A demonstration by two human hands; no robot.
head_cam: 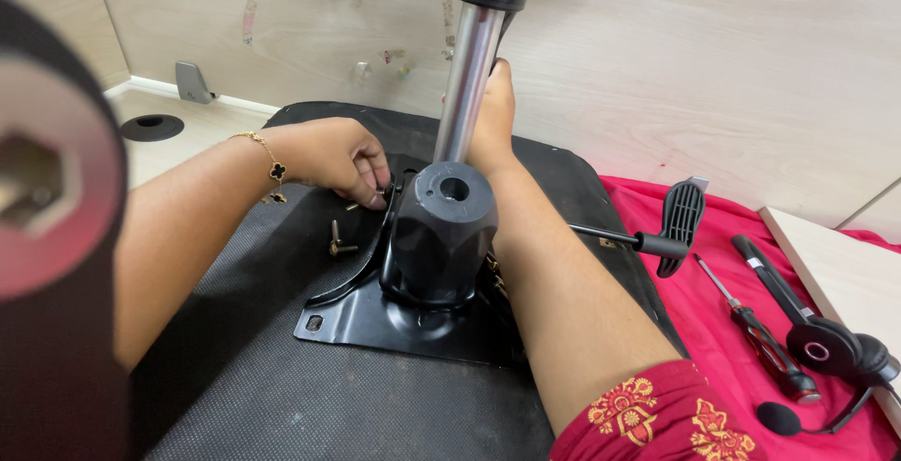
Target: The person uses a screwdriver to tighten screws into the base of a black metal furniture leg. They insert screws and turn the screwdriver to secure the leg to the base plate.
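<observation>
Two hands are working around a black chair mechanism (436, 245) that is lying on the upturned seat (282, 376), its flat plate (375, 325) sitting on the seat's underside. The right hand (496, 118) is wrapping around the chrome post (466, 76) rising from the mechanism, fingers clenched on the tube from behind, probably steadying it upright while the other hand is busy. The left hand (343, 159) is pinching at something small by the plate's far left corner, fingertips curled tight together; what they are gripping is too hidden to tell. One loose bolt (336, 238) is lying on the seat just beside that hand, within easy reach. A lever with a paddle handle (678, 222) is sticking out to the right, over a red cloth (694, 320), where a screwdriver (755, 330) and a headset (831, 358) are resting near the table's edge. Open seat surface is showing in front of the plate, while the wall behind is leaving little room past the post. A dark blurred part (47, 189) is crowding the left foreground.
</observation>
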